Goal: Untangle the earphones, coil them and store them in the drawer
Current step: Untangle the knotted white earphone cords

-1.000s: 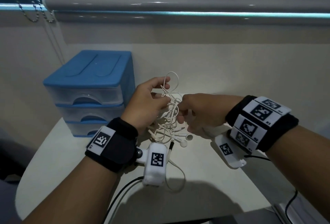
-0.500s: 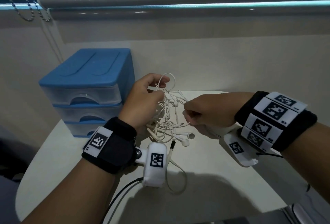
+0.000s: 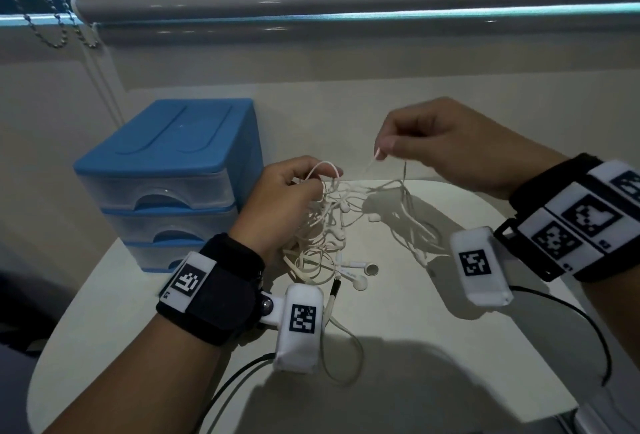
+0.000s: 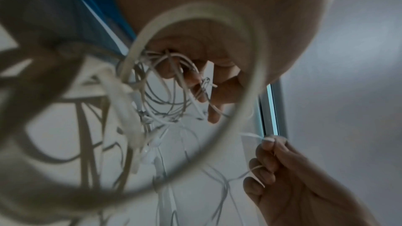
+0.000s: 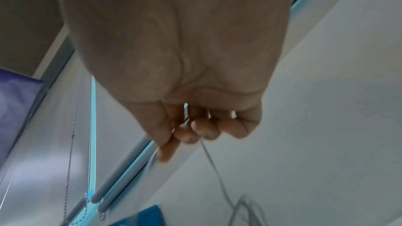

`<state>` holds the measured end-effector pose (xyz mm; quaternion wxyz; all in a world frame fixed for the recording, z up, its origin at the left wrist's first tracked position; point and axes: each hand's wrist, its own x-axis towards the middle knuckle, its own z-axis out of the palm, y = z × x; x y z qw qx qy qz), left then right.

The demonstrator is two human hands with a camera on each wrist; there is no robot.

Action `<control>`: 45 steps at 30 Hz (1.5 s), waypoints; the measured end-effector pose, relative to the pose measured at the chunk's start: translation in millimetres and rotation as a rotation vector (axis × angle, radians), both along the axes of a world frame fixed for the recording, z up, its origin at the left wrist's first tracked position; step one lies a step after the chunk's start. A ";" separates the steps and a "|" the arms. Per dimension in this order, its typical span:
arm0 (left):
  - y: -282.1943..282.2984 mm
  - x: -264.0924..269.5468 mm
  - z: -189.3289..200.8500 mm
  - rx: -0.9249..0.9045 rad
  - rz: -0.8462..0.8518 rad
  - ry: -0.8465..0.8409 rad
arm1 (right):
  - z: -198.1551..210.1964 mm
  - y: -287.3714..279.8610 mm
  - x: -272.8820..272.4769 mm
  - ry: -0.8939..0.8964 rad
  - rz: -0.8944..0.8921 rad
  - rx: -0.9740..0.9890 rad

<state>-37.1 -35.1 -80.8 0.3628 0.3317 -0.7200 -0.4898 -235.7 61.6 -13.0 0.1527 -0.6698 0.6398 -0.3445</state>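
Your left hand (image 3: 277, 205) is curled round the tangled bunch of white earphones (image 3: 322, 232), fingers wrapped into the knot, holding it up over the pale table (image 3: 433, 347). From the left wrist view, loops of cable (image 4: 195, 68) pass between those bent fingers (image 4: 191, 78) and one big blurred loop hangs right in front of the lens. Your right hand (image 3: 450, 146) is raised higher and off to the right, grip pressed together, thumb and forefinger pinching a single strand (image 3: 372, 165) of the earphones; the right wrist view shows the fingertips (image 5: 195, 130) closed on a thin wire that drops away below. Cable runs slack between your two hands, sagging toward the table. Two earbuds (image 3: 363, 276) dangle below the bunch, just above or on the surface, I can't tell which. A black-tipped plug end (image 3: 335, 290) hangs beside your left wrist camera. The blue drawer unit (image 3: 166, 177) stands at the left rear of the table, all three clear drawers pushed in
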 end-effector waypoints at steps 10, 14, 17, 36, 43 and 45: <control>3.7 1.5 3.1 -0.011 -0.008 -0.008 | 9.2 -13.9 -6.5 -0.469 -0.307 -0.340; 2.0 0.8 2.3 -0.013 -0.019 0.006 | 6.1 -14.0 -5.9 -0.508 -0.299 -0.285; 1.1 -0.1 1.6 -0.020 -0.008 0.005 | 4.0 -14.5 -0.7 -0.478 -0.260 -0.251; -1.9 -3.1 1.6 -0.009 0.063 0.100 | -5.4 -12.4 0.2 0.250 -0.237 0.229; -3.2 -2.4 -0.2 -0.022 0.056 0.101 | -36.3 -47.6 23.5 0.565 -0.010 0.439; -3.1 -2.4 -0.5 -0.014 0.056 0.124 | -44.9 -54.7 25.8 0.642 -0.008 0.465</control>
